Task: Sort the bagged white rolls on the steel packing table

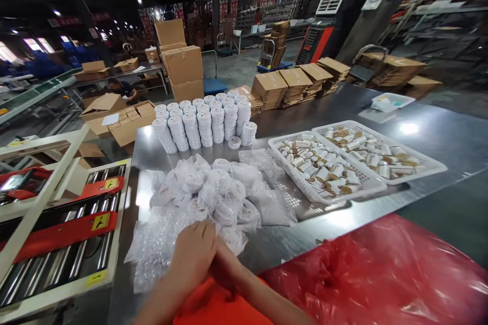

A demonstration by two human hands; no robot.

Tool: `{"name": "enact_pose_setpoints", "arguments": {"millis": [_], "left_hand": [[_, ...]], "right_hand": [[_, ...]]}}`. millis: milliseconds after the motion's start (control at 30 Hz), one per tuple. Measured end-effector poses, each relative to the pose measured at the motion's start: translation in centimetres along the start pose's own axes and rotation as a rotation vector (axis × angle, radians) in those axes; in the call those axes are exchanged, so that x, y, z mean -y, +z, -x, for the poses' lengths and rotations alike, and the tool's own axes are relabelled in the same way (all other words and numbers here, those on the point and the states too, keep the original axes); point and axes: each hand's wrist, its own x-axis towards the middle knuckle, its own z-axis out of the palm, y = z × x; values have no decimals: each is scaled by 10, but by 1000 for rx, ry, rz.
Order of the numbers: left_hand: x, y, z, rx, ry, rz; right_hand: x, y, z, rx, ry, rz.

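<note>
My left hand point(192, 254) rests at the near edge of a steel table point(419, 137), fingers curled over my right hand point(224, 266), which lies mostly hidden beneath it. Both touch the lower edge of a heap of bubble-wrap bags point(160, 244). Just beyond them lies a pile of bagged white round tins point(213, 188). What either hand holds is hidden. Stacks of unwrapped white tins point(204, 122) stand at the table's far left.
Two white perforated trays point(282, 162) point(434, 165) of small tubes sit right of the pile. A red plastic bag point(381, 269) fills the near right. A roller conveyor point(64, 244) runs on the left. Cardboard boxes point(183, 63) and flat cartons point(297, 84) line the back.
</note>
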Motion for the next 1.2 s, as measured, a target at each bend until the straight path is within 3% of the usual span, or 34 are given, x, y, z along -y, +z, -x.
{"name": "enact_pose_setpoints", "arguments": {"millis": [67, 133, 300, 400, 533, 667, 800, 967, 1100, 1200], "left_hand": [[5, 2, 5, -64, -5, 6], [11, 0, 11, -128, -83, 93], [21, -12, 16, -197, -350, 677], [24, -18, 13, -197, -432, 888], [35, -20, 15, -169, -549, 1029], [53, -18, 20, -154, -674, 1067], [58, -11, 10, -100, -670, 1140], [52, 5, -47, -30, -582, 1296], [60, 15, -128, -69, -523, 1418], [78, 33, -193, -127, -510, 1374]], "right_hand": [[14, 1, 2, 127, 166, -156], [31, -2, 3, 161, 213, -265], [48, -8, 0, -125, 60, -169], [42, -9, -4, -106, 67, -94], [49, -16, -6, -58, 6, -9], [83, -31, -4, -91, -141, 41], [109, -40, -6, -141, -276, 135], [127, -53, -30, -198, -374, 345], [168, -67, -77, -359, -562, 342], [201, -74, -127, -417, -642, 508]]}}
